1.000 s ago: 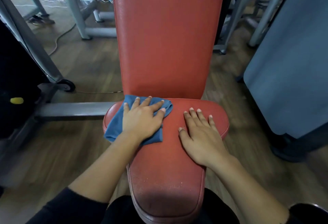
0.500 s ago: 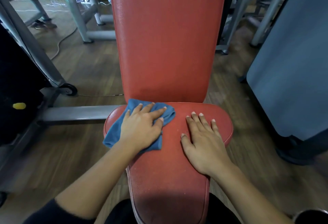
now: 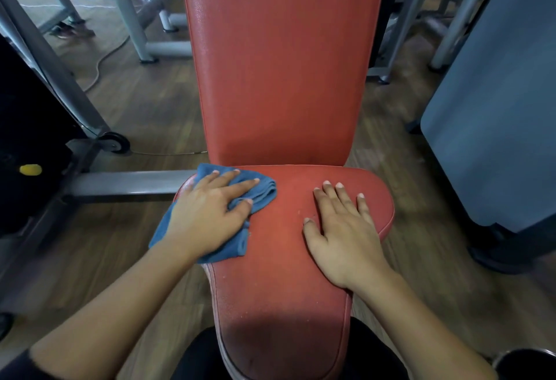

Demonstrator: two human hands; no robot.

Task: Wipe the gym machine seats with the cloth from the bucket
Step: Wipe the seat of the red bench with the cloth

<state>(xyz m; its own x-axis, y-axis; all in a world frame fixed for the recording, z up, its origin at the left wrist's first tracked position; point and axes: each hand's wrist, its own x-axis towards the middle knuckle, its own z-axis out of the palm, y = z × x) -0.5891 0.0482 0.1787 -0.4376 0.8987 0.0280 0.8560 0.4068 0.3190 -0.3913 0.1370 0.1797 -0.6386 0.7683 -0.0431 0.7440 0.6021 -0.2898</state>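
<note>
The left hand (image 3: pixel 210 217) presses the blue cloth (image 3: pixel 234 220) flat-fingered onto the red seat (image 3: pixel 285 259) to scrub it, while the right hand (image 3: pixel 343 229) rests open and empty, probably for balance.

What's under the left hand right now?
The left hand presses a blue cloth onto the rear left corner of the seat; one end overhangs the edge. The seat surface beneath the cloth is hidden.

Dimmish, soft light w/ bright patch top left; shadow on seat (image 3: pixel 282 346) front; edges bent, bg blurry.
</note>
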